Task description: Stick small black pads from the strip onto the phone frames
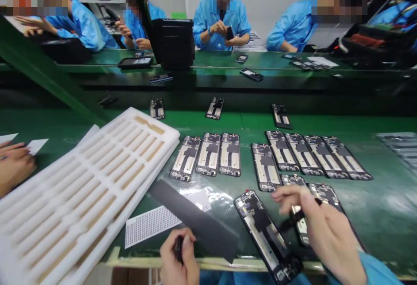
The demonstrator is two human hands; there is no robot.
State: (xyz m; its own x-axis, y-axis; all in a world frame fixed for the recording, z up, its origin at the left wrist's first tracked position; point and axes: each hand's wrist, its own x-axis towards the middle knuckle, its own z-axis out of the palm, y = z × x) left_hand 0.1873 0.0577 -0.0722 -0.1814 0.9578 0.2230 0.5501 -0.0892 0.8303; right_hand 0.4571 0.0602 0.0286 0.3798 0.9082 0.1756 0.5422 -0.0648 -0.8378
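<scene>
My left hand [178, 256] is at the table's near edge, closed round a small dark tool, beside a black strip [195, 220] and a white dotted sheet [150, 225]. My right hand [321, 224] hovers over an open phone frame [267, 237] lying diagonally at the near edge; its fingers pinch a small dark piece just right of that frame. Its palm hides part of another phone frame [325, 194].
A white foam tray [81, 189] with slots fills the left. Rows of phone frames [208, 154] [312, 154] lie on the green mat. Another person's hand [13, 165] rests at far left. Several workers in blue coats sit across the conveyor [208, 76].
</scene>
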